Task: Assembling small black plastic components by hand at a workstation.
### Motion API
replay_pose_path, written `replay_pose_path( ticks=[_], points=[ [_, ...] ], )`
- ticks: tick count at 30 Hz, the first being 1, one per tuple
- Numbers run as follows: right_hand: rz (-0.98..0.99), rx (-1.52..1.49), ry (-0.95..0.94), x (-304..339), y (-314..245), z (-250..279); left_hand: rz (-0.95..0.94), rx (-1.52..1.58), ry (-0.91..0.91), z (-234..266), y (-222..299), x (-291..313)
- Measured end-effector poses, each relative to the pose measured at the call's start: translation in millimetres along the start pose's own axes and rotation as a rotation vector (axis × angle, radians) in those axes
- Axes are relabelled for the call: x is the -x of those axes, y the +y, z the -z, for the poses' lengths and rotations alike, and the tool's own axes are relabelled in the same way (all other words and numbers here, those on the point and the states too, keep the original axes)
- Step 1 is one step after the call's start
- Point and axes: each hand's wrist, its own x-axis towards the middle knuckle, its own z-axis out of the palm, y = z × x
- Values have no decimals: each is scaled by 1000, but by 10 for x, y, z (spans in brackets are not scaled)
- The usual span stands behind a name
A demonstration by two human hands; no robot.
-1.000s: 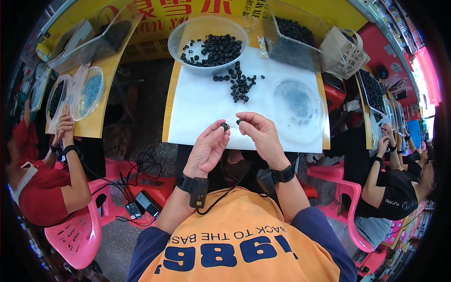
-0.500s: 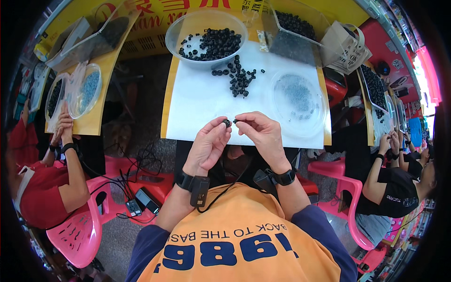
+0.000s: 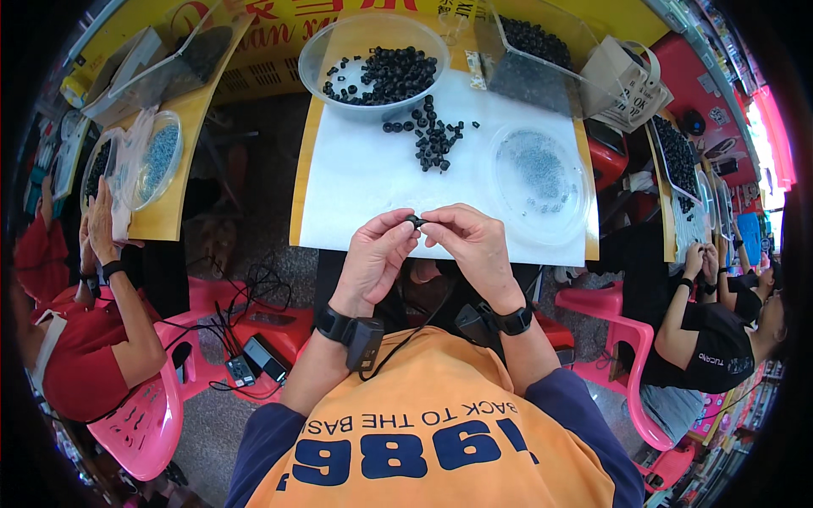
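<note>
Crowded workshop vibe, white sheet over a yellow-edged table (image 3: 356, 178), pink plastic chairs all around. Head view: left hand (image 3: 377, 254) and right hand (image 3: 470, 245) meet over the table's near edge, fingertips pinched narrow on one small black ring part (image 3: 414, 221). Looks like the fitting-together step; next wants a careful aligned push. Loose black pieces (image 3: 434, 140) look matte and rubbery, clear bowl (image 3: 373, 63) glossy, shallow clear dish (image 3: 542, 182) holding tiny greyish bits.

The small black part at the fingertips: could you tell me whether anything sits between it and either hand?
Nothing visible does. The black part is pinched directly between the fingertips of the left hand and the right hand, above the white sheet.
</note>
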Motion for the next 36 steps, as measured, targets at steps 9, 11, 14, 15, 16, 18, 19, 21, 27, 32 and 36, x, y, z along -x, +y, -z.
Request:
replay_pose_path(
  ticks=[9, 11, 14, 15, 16, 18, 19, 21, 27, 32, 36],
  points=[
    [-112, -303, -27, 28, 113, -34, -31, -98, -18, -48, 36, 47],
    [-127, -308, -53, 23, 197, 0, -13, -107, -23, -29, 56, 46],
    [-103, -361, -85, -12, 274, -1, 16, -112, -70, 4, 71, 48],
    [-66, -408, -90, -25, 284, -5, 45, -95, -93, -12, 77, 57],
    [-67, -408, -91, -40, 265, 25, 75, -77, -116, -24, 78, 61],
    [-3, -135, -257, -58, 217, 99, 81, -42, -139, -17, 62, 63],
    [-3, -136, -260, -60, 224, 81, 91, -6, -165, -13, 57, 66],
    [10, -296, -288, -54, 246, 69, 136, 7, -165, -70, 72, 79],
    [-89, -253, -313, -7, 300, 135, 227, 65, -127, 11, -10, 71],
    [-8, -175, -290, 30, 284, 132, 229, 41, -119, 27, -10, 97],
    [36, -101, -258, 37, 296, 121, 221, 9, -108, -8, 6, 84]
  ],
)
